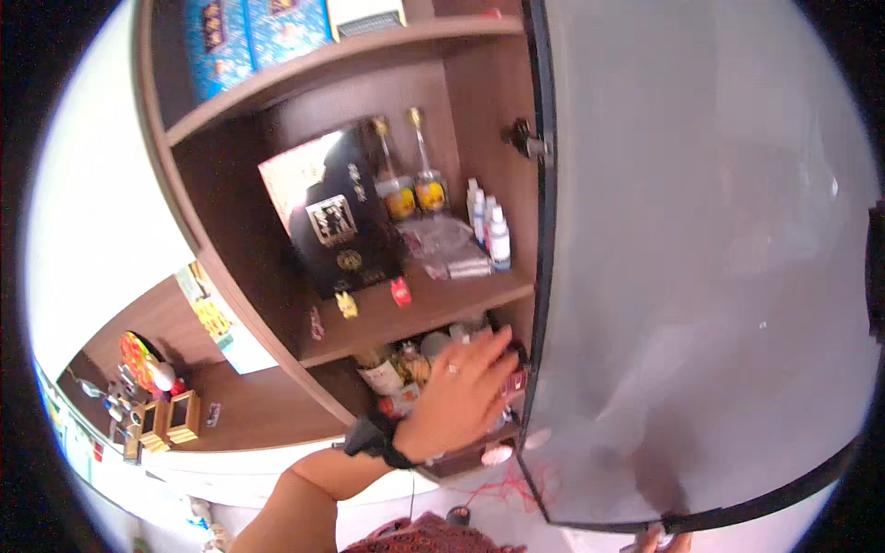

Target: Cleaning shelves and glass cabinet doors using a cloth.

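My left hand (460,394), with a ring and a black band at the wrist, reaches over the lower shelf of a dark wood cabinet. Its fingers are spread and no object shows in it. Behind it stand bottles, one with a pale label (382,379), partly covered by the hand. At the bottom right, the fingertips of my right hand (660,540) are at the black-framed edge of the swung-out glass door (691,276). They hold that edge around a small shiny part; most of this hand is cut off.
The middle shelf (429,304) bears a glossy black box (346,214), two long-necked bottles (415,186), several small white bottles (499,238) and small yellow (346,304) and red (401,292) figures. Red string (511,487) lies low by the door. Wooden frames (183,417) stand left.
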Available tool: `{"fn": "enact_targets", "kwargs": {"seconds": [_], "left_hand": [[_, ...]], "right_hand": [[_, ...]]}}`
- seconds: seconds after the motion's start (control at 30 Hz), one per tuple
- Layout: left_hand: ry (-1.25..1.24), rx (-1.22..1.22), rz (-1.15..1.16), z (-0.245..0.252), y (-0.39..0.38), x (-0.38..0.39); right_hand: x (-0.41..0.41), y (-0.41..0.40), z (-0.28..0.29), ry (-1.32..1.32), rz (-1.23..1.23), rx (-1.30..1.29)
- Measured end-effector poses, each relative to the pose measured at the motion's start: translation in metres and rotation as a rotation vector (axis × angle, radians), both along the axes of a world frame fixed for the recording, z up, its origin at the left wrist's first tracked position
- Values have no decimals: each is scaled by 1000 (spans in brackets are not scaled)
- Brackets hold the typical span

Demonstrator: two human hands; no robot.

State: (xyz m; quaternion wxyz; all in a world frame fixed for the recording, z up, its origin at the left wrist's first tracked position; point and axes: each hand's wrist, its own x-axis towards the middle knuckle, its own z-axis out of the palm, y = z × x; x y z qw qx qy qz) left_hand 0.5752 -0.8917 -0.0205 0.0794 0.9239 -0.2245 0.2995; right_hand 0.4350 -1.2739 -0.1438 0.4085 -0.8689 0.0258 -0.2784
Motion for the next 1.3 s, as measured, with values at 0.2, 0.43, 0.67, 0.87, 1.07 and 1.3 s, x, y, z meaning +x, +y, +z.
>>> {"fn": "enact_targets", "kwargs": {"seconds": [0.2,0.43,0.67,0.87,1.07,1.3], "left_hand": [[36,-78,-241,-16,-20,-62],[-69,-94,-467,-1,-56,-133],[-41,-111,-467,14,-60,-190],[-52,-137,-132,13,-11,-216],[-36,-354,170,10,66,-250],[-294,-235,332,-16,162,-212]], "right_hand": [[-18,-17,-2,116,297,90],[-34,3,40,-100,646,-175],[-39,58,58,-213,871,-260],[-39,144,70,-235,1179,-349],[-11,255,19,131,1353,-208],[15,353,59,-55,1296,-496]]}}
